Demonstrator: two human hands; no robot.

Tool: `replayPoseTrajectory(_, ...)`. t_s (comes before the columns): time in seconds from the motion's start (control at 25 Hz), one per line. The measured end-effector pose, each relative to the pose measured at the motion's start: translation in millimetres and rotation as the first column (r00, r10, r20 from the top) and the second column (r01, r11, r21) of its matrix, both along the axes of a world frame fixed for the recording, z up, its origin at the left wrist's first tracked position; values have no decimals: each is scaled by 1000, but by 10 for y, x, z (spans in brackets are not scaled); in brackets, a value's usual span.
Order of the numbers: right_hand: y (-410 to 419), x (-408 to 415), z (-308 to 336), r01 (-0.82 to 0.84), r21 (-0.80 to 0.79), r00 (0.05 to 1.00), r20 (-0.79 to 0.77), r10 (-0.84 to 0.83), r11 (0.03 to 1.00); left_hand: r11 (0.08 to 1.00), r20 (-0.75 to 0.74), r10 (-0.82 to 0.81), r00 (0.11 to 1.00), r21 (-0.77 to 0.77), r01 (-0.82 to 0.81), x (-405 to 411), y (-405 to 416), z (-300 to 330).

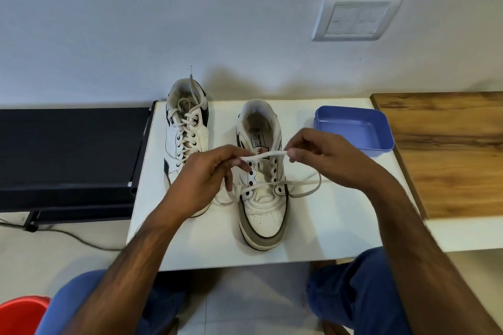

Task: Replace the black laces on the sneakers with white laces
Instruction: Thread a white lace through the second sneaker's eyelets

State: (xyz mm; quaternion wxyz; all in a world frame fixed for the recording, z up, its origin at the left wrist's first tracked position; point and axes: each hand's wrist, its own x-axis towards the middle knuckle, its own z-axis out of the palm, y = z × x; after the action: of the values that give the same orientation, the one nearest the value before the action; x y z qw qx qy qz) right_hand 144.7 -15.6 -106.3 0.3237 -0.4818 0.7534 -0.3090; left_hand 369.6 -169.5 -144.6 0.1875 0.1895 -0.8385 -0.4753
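Two white sneakers stand on a white table (326, 226), toes toward me. The left sneaker (187, 128) is laced to the top with a white lace. The right sneaker (262, 198) has a white lace (268, 154) threaded only through its lowest eyelets, with loose loops lying on both sides. My left hand (206, 179) and my right hand (324, 158) each pinch that lace, holding a short stretch taut above the tongue. No black lace is visible.
An empty blue plastic tray (356, 128) sits at the table's back right. A wooden board (449, 155) lies to the right, a black stand (68, 155) to the left. A red stool (21, 315) shows at the bottom left, a wall socket (356, 17) above.
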Motion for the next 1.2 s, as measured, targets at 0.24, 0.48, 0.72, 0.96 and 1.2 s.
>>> replayPoseTrajectory(0.24, -207, 402, -63, -175, -102, 957, 217, 193, 979, 989, -117, 90, 989, -102, -103, -74, 206, 79)
replayPoseTrajectory(0.48, -147, 215, -82, 7, -163, 930, 363, 54, 987, 933, 422, -28, 906, -315, 176, 69, 8, 19)
replayPoseTrajectory(0.72, -118, 175, -167, 64, -135, 926, 377, -8, 989, 896, 471, -187, 862, -278, 347, 122, 6, -49)
replayPoseTrajectory(0.96, -62, 48, -151, 60, -80, 966, 254, -38, 995, 920, 112, -390, 914, -6, 393, -79, 388, 115)
replayPoseTrajectory(1.2, -97, 96, -163, -190, 45, 982, -12, 190, 981, 704, 316, -169, 933, -624, 339, -23, 53, -143)
